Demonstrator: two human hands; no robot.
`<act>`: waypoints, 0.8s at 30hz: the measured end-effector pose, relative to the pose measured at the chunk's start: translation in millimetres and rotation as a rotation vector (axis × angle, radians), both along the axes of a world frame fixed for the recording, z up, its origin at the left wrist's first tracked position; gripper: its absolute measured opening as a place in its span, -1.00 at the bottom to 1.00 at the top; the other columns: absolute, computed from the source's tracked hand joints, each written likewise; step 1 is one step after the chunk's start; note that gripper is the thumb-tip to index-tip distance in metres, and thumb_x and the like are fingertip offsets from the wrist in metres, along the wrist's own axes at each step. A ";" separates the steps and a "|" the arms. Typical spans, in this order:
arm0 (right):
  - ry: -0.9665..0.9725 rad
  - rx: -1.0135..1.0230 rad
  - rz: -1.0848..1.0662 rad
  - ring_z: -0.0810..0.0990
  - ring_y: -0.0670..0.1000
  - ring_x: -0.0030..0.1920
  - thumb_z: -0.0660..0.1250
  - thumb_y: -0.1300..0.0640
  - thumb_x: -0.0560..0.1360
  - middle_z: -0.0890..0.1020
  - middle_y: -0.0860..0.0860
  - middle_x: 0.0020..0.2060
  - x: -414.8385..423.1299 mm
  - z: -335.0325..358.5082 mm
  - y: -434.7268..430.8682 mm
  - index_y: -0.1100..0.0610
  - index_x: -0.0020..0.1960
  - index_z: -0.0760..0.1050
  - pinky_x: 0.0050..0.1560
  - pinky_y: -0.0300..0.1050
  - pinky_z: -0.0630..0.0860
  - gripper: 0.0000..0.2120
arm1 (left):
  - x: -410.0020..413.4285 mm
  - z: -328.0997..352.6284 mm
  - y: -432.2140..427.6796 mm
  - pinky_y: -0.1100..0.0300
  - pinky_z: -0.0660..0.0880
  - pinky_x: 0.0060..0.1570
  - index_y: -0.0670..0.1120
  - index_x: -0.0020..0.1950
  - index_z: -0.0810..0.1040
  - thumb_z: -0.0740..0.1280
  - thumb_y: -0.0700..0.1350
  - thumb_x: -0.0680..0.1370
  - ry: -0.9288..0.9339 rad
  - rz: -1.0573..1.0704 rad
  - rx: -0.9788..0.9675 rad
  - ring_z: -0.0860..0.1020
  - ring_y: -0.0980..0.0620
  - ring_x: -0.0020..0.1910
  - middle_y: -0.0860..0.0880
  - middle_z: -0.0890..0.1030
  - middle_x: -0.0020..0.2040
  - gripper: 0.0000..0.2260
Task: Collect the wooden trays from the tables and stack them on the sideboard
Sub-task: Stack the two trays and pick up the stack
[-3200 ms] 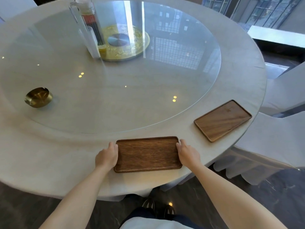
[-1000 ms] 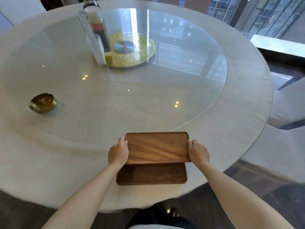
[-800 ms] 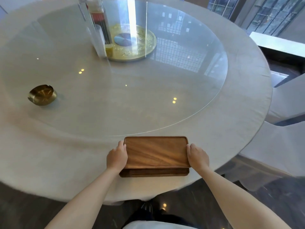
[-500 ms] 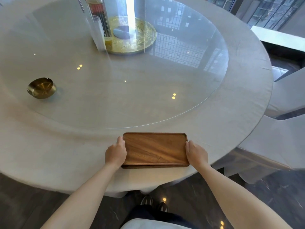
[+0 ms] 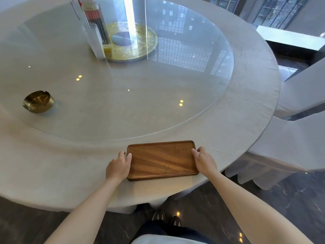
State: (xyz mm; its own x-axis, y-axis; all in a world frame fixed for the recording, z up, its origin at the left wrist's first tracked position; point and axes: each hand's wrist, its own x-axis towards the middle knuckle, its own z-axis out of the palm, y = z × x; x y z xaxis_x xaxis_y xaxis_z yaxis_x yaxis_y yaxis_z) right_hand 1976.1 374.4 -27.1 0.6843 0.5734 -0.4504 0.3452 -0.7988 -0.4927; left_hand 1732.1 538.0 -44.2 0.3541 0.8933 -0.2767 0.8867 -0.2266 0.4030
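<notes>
Two brown wooden trays lie stacked flush near the front edge of the round table (image 5: 52, 173). The top tray (image 5: 161, 159) covers the lower one, of which only a dark sliver shows along the front. My left hand (image 5: 118, 166) grips the stack's left short edge, thumb over the rim. My right hand (image 5: 204, 161) grips the right short edge the same way. The stack rests flat on the grey tablecloth.
A large glass turntable (image 5: 202, 103) covers the table's middle, carrying a brass ashtray (image 5: 38, 102), a tall clear pitcher (image 5: 91, 23) and a gold centre plate (image 5: 137, 43). White-covered chairs (image 5: 290, 147) stand at the right. Dark floor lies below.
The tray held above the lower one a second ago has been set down onto it and squared up. Both hands stay on the short edges.
</notes>
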 end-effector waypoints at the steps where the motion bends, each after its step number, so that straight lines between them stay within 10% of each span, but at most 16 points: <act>1: 0.041 0.001 -0.024 0.51 0.09 -0.05 0.01 -0.16 0.57 0.50 0.05 -0.08 -0.7 0.7 1.4 0.17 0.14 0.33 0.02 0.05 0.48 -0.58 | 1.8 0.6 0.2 0.07 0.39 -0.14 -0.19 0.12 0.45 0.04 0.10 0.58 0.020 -0.010 -0.027 0.55 -0.25 0.00 -0.21 0.60 -0.07 -0.60; 8: 0.180 -0.107 -0.021 0.48 0.06 -0.08 0.21 -0.18 0.50 0.52 0.12 -0.03 2.5 8.1 13.7 0.27 0.23 0.33 -0.15 -0.13 0.38 -0.45 | 9.8 0.4 16.4 0.05 0.41 -0.04 -0.16 -0.04 0.47 0.21 0.28 0.45 -0.056 0.072 -0.327 0.51 -0.16 0.01 -0.10 0.53 -0.08 -0.51; 15: 0.270 -0.045 -0.074 0.49 0.07 -0.09 0.21 -0.19 0.49 0.51 0.07 -0.17 3.6 10.4 6.0 0.18 -0.12 0.38 -0.14 -0.15 0.39 -0.60 | 15.6 -4.2 19.0 0.05 0.43 -0.07 -0.21 -0.05 0.51 0.25 0.28 0.43 -0.053 0.073 -0.376 0.52 -0.13 -0.06 -0.15 0.61 -0.03 -0.47; 24: 0.330 0.174 -0.376 0.49 -0.04 -0.20 0.23 -0.17 0.49 0.51 0.02 -0.16 55.9 30.7 -58.7 0.24 0.11 0.39 -0.31 -0.23 0.38 -0.53 | 111.6 32.4 -8.3 0.02 0.46 -0.01 -0.22 0.02 0.52 0.27 0.26 0.43 -0.135 -0.096 -0.352 0.55 -0.15 -0.01 -0.16 0.62 0.00 -0.47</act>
